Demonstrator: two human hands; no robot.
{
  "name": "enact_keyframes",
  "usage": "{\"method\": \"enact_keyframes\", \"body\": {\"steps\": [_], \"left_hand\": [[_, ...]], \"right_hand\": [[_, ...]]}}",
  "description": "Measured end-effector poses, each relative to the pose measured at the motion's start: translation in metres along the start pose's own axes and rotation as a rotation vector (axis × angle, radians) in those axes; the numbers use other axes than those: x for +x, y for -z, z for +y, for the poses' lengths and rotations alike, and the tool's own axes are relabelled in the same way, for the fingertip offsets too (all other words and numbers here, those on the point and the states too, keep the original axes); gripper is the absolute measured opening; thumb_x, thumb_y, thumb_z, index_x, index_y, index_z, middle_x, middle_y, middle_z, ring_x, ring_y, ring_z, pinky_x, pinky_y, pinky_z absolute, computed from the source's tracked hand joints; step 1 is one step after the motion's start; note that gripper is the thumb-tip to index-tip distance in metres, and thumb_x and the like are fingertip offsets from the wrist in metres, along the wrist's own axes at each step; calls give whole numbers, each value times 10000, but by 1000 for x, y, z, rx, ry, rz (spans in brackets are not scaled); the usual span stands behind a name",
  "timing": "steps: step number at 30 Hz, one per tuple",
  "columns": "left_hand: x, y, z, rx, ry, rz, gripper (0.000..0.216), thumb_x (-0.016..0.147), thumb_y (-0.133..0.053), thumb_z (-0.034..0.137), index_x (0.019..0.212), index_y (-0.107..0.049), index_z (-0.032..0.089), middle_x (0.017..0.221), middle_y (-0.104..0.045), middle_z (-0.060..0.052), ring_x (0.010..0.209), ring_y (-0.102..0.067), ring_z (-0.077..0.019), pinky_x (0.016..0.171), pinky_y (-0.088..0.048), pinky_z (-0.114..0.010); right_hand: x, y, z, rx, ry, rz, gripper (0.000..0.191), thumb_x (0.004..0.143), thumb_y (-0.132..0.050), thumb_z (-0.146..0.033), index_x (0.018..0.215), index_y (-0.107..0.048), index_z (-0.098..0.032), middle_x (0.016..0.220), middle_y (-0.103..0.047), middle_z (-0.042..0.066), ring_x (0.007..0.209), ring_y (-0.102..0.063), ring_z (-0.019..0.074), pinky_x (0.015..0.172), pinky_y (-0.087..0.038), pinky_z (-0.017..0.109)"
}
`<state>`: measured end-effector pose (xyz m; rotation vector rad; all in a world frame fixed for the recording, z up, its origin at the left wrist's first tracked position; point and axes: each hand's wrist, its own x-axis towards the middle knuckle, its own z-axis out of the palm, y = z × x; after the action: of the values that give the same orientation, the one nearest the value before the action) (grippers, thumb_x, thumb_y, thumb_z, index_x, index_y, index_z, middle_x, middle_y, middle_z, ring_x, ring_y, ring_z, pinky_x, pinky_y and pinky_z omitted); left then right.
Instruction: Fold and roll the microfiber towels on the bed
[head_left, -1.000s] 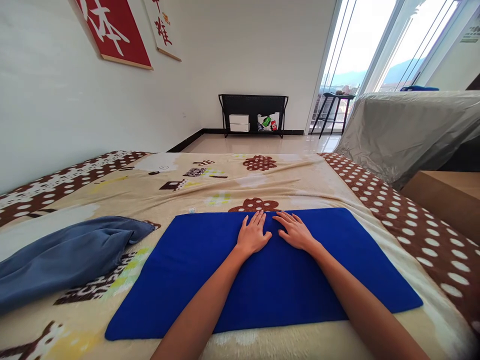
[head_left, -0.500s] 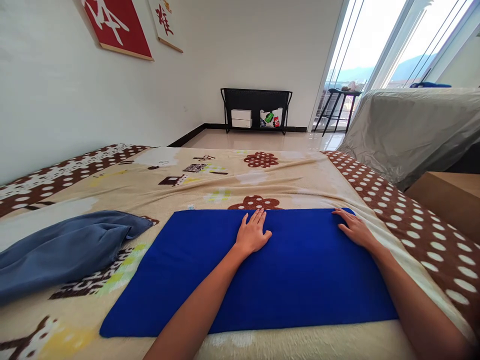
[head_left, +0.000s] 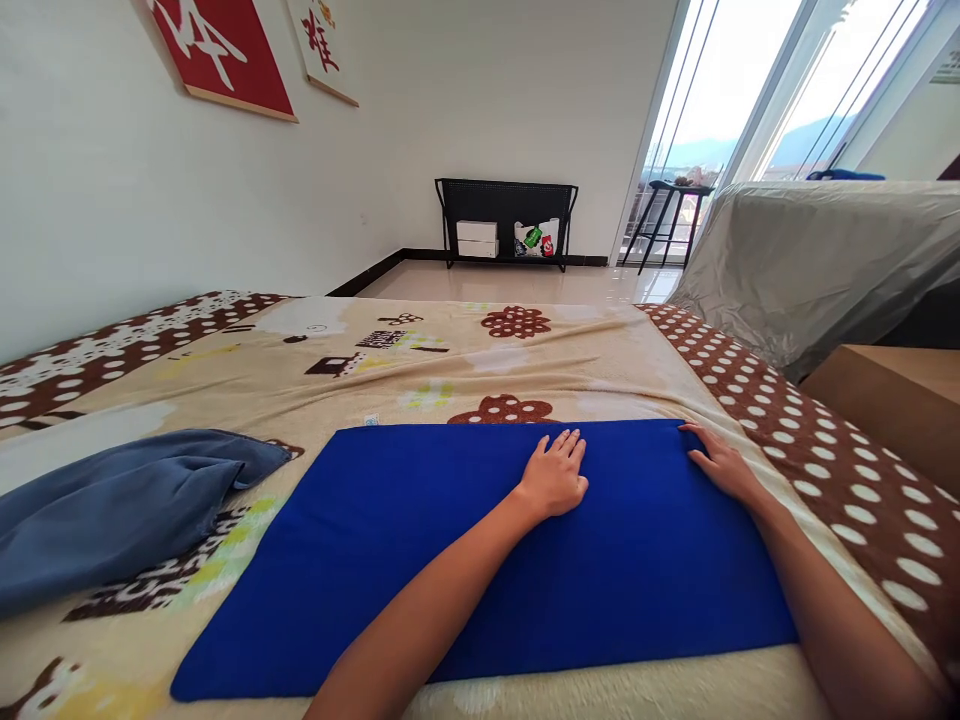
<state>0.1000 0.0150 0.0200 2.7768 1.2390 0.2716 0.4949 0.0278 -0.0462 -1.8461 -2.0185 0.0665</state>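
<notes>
Left hand [head_left: 556, 473]: palm down, right of centre in the frame, fingers slightly parted, resting on the flat royal-blue fabric sheet [head_left: 360, 560] and gripping nothing.
Right hand [head_left: 720, 465]: at the sheet's far right corner, thumb apart from the extended fingers, nothing clasped between them.
Blue sheet: spread across the lower centre of the frame, its near edge partly hidden by both forearms.
Blanket [head_left: 600, 350]: cream plush with a brown, white-dotted border, lying beneath the sheet.
Second cloth: a rumpled slate-blue fabric piece [head_left: 127, 500], left edge of the frame, apart from the sheet.
Right margin: a brown cardboard box [head_left: 877, 395], beside the dotted border.
Background: a black metal rack [head_left: 506, 200], upper centre.
</notes>
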Motion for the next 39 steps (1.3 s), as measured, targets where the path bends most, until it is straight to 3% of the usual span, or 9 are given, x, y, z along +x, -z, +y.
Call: {"method": "enact_keyframes", "body": {"steps": [3, 7, 16, 22, 28, 30, 35, 37, 39], "left_hand": [[-6, -2, -11, -22, -22, -13, 615, 921, -381, 339, 1517, -342, 192, 1620, -286, -59, 1504, -225, -187, 1229, -167, -422], [-41, 12, -62, -16, 20, -44, 646, 895, -407, 277, 1532, -300, 280, 1629, -261, 23, 1503, -220, -142, 1240, -118, -383], [-188, 60, -218, 144, 504, -26, 612, 927, -273, 234, 1539, -290, 264, 1628, -267, -4, 1504, -229, -180, 1223, -137, -444], [-248, 78, -256, 234, 728, 36, 545, 980, -208, 239, 1507, -345, 225, 1595, -347, -30, 1468, -314, -181, 1194, -208, -411], [-233, 85, -218, 305, 717, 137, 569, 925, -307, 202, 1486, -373, 140, 1616, -289, -96, 1487, -272, -228, 1211, -163, -456], [-210, 88, -181, 265, 627, 124, 615, 895, -340, 208, 1508, -341, 146, 1631, -246, -89, 1501, -239, -220, 1219, -159, -459], [-128, 68, -66, 18, 273, -31, 741, 842, -428, 249, 1555, -240, 181, 1646, -178, -35, 1516, -184, -170, 1233, -184, -411], [-110, 54, -40, -18, 188, -86, 733, 830, -455, 258, 1542, -285, 211, 1638, -205, -11, 1510, -198, -146, 1232, -193, -381], [-114, 45, -37, -43, 144, -121, 721, 821, -463, 237, 1528, -321, 244, 1630, -229, 3, 1508, -208, -149, 1239, -169, -407]], "right_hand": [[-1, 2, 0, 4, 16, -2, 513, 907, -374, -438, 1383, -474, -273, 1523, -446, 46, 1378, -453, 266, 1138, -372, 469], [-1, 2, 0, 15, 23, 2, 514, 904, -382, -447, 1378, -485, -277, 1521, -451, 39, 1377, -453, 271, 1132, -383, 469], [-2, 2, 2, 29, 20, -5, 519, 910, -388, -455, 1388, -476, -270, 1525, -444, 42, 1394, -432, 265, 1149, -356, 459], [-2, 10, -10, -21, 17, 18, 484, 900, -398, -415, 1342, -517, -260, 1484, -498, 50, 1336, -502, 267, 1090, -428, 462], [-11, 31, -74, -132, 18, 157, 473, 890, -407, -303, 1304, -563, -137, 1452, -498, 192, 1299, -515, 381, 1043, -408, 619], [-16, 29, -122, -132, 110, 156, 473, 910, -368, -252, 1321, -553, -109, 1471, -473, 197, 1327, -495, 350, 1076, -403, 573], [-34, -4, -263, -63, 493, -12, 526, 914, -392, -200, 1431, -486, -217, 1558, -399, 25, 1412, -407, 197, 1173, -341, 354], [-39, -15, -291, -46, 575, -61, 551, 914, -399, -202, 1460, -459, -247, 1558, -394, -3, 1423, -386, 174, 1186, -314, 307], [-42, -19, -286, -45, 594, -94, 566, 913, -416, -216, 1475, -443, -276, 1554, -393, -15, 1424, -382, 173, 1196, -297, 294]]}}
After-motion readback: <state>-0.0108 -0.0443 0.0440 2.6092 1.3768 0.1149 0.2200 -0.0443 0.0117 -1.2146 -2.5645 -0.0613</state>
